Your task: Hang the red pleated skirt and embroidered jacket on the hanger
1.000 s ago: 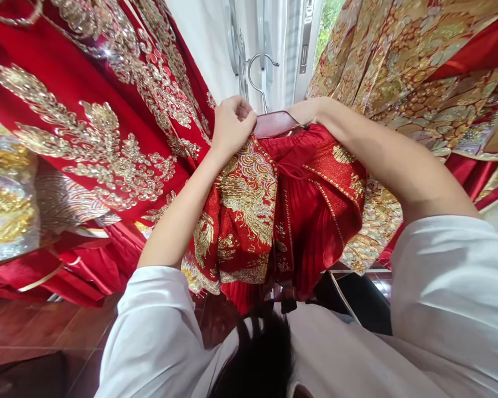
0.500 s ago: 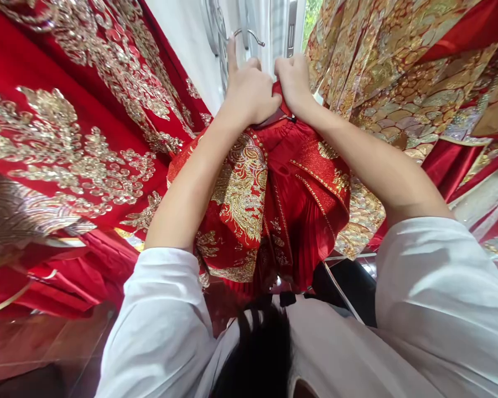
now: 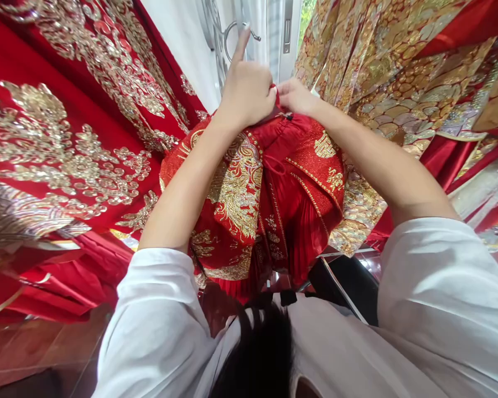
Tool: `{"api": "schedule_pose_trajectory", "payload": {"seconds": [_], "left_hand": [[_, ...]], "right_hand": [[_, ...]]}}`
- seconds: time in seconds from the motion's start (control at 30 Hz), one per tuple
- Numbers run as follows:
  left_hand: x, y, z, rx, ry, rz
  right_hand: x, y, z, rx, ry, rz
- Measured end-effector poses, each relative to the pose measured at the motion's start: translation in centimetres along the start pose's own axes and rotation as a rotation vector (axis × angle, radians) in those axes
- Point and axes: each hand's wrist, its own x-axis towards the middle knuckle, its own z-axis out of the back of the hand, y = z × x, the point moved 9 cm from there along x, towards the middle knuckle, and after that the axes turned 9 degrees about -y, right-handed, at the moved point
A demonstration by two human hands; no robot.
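Note:
A red pleated garment with gold embroidery (image 3: 269, 188) hangs from a hanger whose metal hook (image 3: 232, 30) rises above my hands. My left hand (image 3: 247, 91) is closed on the top of the garment, with its index finger stretched up along the hook. My right hand (image 3: 296, 97) pinches the red cloth at the waistband, touching the left hand. The hanger's bar is hidden under my fingers. My white sleeves (image 3: 440, 287) fill the bottom of the view.
A large red robe with gold and sequin embroidery (image 3: 78, 127) hangs at the left. Gold brocade garments (image 3: 398, 72) hang at the right. A white wall and window frame (image 3: 282, 33) lie between them. A dark red floor (image 3: 37, 348) shows below left.
Both hands have come together at the top of the garment and lifted it. The left index finger now points up along the hook. The hanger's bar is no longer visible.

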Motion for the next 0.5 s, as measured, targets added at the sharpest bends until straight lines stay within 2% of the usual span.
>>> {"api": "schedule_pose_trajectory", "payload": {"seconds": [0.07, 0.1, 0.13, 0.2, 0.23, 0.27, 0.33, 0.4, 0.43, 0.5], "left_hand": [[1.0, -0.5, -0.4, 0.077, 0.040, 0.000], [1.5, -0.6, -0.9, 0.090, 0.076, 0.018], [2.0, -0.6, -1.4, 0.089, 0.109, 0.046], [2.6, -0.7, -1.9, 0.035, 0.106, 0.095], [2.8, -0.8, -1.9, -0.030, 0.065, 0.106], [2.8, -1.0, -1.9, -0.124, 0.018, 0.105], [2.3, -1.3, -2.0, -0.355, -0.036, 0.089], [1.7, -1.3, -2.3, -0.520, -0.016, 0.100], [1.5, -1.1, -2.5, -0.548, 0.002, 0.123], [1.4, -0.5, -2.7, -0.527, 0.034, 0.207]], "right_hand": [[-0.1, 1.3, 3.4, -0.091, -0.350, 0.141], [-0.8, 2.2, 4.8, -0.121, -0.477, 0.237], [-1.5, 2.9, 5.9, -0.126, -0.555, 0.321], [-2.6, 3.6, 7.3, -0.096, -0.615, 0.429], [-2.8, 3.4, 7.7, -0.055, -0.585, 0.435], [-2.7, 2.8, 7.5, 0.010, -0.495, 0.407], [-2.3, 1.0, 5.8, 0.149, -0.204, 0.307], [-2.4, -1.1, 3.5, 0.184, 0.060, 0.184], [-2.5, -2.2, 2.9, 0.156, 0.112, 0.133], [-2.3, -3.7, 3.2, 0.064, 0.075, 0.080]]}}
